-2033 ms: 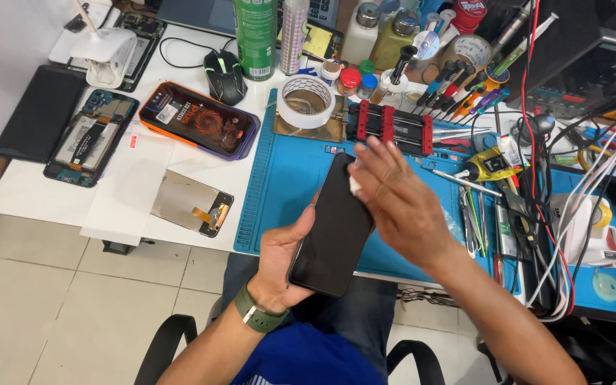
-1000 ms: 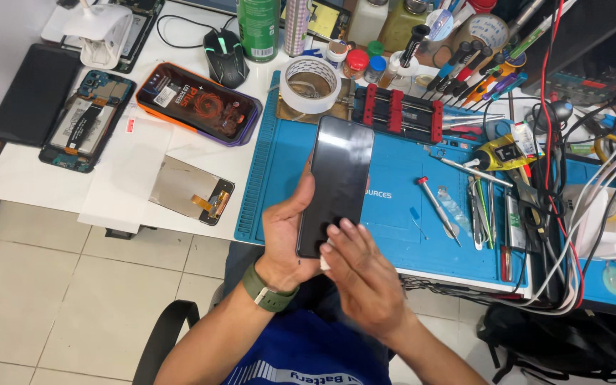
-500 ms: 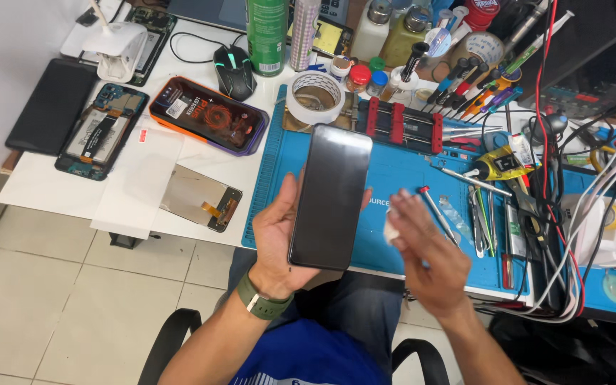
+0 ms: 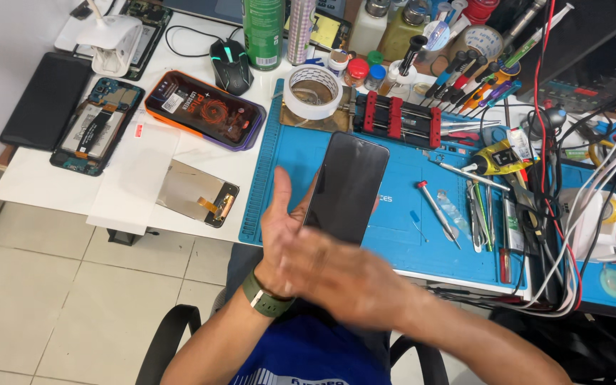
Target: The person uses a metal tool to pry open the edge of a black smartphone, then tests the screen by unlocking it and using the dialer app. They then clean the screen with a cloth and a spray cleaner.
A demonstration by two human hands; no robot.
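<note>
the left hand [image 4: 279,232] stayed clamped round the lower end of the black phone [image 4: 347,187], holding it upright over the blue mat [image 4: 401,221] at the front edge of the desk [image 4: 37,185]. the right hand [image 4: 340,274], half a second ago out to the right, had swept back across below the phone; it was blurred, fingers loosely spread, holding nothing visible. open mat lay right of the phone, up to the screwdriver [image 4: 436,203].
</note>
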